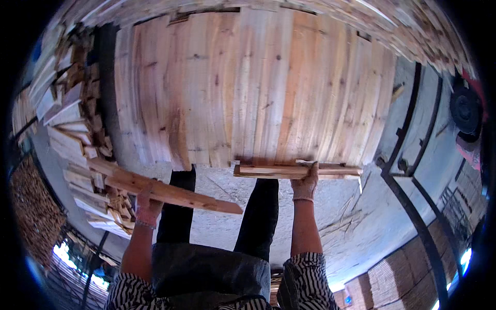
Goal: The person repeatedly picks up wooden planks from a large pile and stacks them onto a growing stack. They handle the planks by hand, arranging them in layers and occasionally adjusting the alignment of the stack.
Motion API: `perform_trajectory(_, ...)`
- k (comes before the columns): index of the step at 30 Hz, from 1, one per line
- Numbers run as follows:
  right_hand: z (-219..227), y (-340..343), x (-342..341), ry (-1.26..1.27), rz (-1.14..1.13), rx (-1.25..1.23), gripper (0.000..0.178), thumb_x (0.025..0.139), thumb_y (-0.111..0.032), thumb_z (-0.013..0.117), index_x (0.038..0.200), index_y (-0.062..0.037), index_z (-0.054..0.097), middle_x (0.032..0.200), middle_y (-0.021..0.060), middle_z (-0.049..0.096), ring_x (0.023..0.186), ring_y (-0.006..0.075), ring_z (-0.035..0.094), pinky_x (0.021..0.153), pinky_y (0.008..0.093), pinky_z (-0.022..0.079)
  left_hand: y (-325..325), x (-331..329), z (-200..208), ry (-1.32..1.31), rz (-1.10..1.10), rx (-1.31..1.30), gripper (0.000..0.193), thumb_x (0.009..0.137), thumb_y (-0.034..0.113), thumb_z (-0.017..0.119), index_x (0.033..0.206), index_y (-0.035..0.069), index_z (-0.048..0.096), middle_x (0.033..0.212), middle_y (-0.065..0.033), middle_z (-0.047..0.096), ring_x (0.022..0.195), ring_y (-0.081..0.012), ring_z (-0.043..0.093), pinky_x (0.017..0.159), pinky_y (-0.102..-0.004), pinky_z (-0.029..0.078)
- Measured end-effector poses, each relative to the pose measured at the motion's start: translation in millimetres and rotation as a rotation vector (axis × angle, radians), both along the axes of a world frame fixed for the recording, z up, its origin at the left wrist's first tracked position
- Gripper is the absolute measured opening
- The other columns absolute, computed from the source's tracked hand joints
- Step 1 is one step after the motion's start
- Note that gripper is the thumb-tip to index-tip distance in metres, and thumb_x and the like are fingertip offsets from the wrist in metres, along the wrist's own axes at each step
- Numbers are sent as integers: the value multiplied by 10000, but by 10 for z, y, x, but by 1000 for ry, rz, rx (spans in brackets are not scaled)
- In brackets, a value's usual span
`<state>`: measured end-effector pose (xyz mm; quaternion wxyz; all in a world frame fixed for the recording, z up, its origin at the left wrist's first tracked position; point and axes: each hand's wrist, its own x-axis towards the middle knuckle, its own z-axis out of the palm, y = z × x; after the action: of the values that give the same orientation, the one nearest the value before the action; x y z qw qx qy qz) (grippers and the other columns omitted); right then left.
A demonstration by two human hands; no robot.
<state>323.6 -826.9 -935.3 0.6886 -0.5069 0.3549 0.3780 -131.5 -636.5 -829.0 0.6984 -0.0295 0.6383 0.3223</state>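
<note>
My left hand (148,202), in a work glove, is closed around a long wooden board (188,195). This board slants down to the right in front of my left leg, and its far left end reaches the scrap pile. Gloved as well, my right hand (306,184) grips a pair of narrow wooden boards (263,170) lying level along the near edge of a wide layer of planks (253,93). The planks lie side by side, pale and reddish with dark knots. Whether the boards in my right hand rest on anything is hard to see.
A jumbled pile of wood offcuts (77,137) stands at the left. Dark metal rails (411,199) run along the right, with a black wheel (465,107) beyond them. More stacked wood (382,20) lies at the far side. Splinters litter the concrete floor (217,227).
</note>
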Motion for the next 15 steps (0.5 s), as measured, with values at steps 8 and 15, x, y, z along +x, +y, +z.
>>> perform_trajectory(8,510,-1029,-3,78,143,-93,434,893,-487,576,1139,-129,564,1141,89,574,1081,258,546,944,462,464,-774,-357,-564,-163,199,22,263,871,224,622,1067,60,562,1027,-85,606,1006,-239,597,937,-441,497)
perform_trajectory(15,1303,-943,614,-114,133,-345,447,841,-482,651,1091,-121,567,1043,63,603,1002,243,577,938,461,464,59,640,-1023,-225,394,-69,249,894,197,623,1101,60,599,1118,-96,640,1054,-247,608,937,-426,501)
